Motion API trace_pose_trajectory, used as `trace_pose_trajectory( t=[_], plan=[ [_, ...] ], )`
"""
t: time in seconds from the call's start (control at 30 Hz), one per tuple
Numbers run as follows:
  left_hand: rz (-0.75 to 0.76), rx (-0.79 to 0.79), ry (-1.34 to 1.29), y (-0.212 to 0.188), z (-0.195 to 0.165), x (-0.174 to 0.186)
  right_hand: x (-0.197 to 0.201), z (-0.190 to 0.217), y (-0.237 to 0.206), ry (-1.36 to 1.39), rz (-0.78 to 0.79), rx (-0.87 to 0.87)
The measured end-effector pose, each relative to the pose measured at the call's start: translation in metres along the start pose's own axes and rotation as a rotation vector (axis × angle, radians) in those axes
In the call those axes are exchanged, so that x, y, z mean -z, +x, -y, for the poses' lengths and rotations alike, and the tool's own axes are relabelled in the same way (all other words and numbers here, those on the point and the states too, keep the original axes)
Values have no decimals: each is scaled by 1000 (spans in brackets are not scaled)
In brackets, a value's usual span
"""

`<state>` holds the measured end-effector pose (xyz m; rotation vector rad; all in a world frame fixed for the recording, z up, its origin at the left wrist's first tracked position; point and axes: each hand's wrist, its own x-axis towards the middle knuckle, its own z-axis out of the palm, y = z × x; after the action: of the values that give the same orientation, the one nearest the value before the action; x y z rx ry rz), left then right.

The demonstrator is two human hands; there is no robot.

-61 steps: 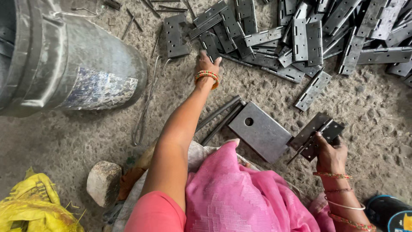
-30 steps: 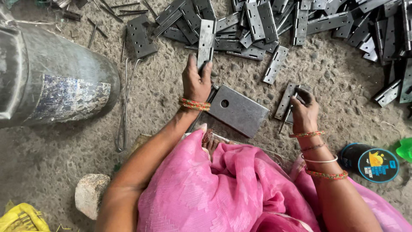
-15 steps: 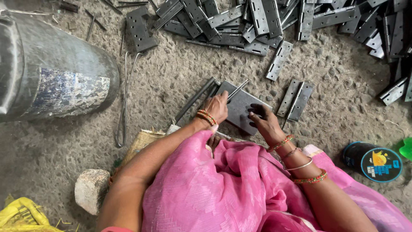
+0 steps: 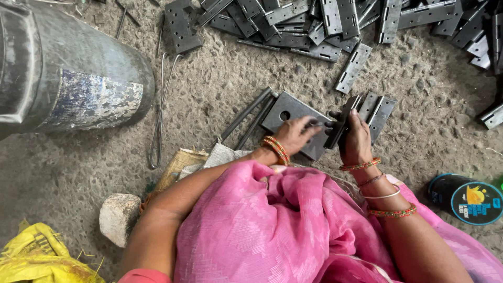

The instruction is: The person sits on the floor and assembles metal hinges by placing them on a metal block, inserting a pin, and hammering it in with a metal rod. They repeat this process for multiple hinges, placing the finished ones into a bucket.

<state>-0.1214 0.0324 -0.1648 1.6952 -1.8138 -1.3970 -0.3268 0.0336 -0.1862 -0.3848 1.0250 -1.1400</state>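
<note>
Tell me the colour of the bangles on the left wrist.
The bangles on the left hand are orange-red with gold, best seen in the head view.

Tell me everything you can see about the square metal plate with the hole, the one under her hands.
The plate is flat, dark grey metal, roughly square, with one round hole near its far left corner. It lies tilted like a diamond on the gritty floor, just beyond the pink cloth. Two thin rods lie along its left edge. The left hand rests on its near part; the right hand holds a hinge at its right edge, covering that side.
</note>
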Motion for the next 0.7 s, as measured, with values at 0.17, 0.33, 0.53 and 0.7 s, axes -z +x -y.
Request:
trace_pose_trajectory(
  t=[0.17, 0.33, 0.53, 0.7],
  plan=[
    [-308, 64, 489, -5, 64, 110, 16, 20, 14, -123, -17, -76],
    [-28, 401, 690, -22, 114, 137, 18, 23, 36, -474, 1, 76],
    [-111, 285, 693, -27, 133, 126, -15, 16, 89, -1142, -49, 291],
    [-135, 258, 606, -32, 137, 130, -27, 11, 104, -1542, 148, 636]
  ],
)
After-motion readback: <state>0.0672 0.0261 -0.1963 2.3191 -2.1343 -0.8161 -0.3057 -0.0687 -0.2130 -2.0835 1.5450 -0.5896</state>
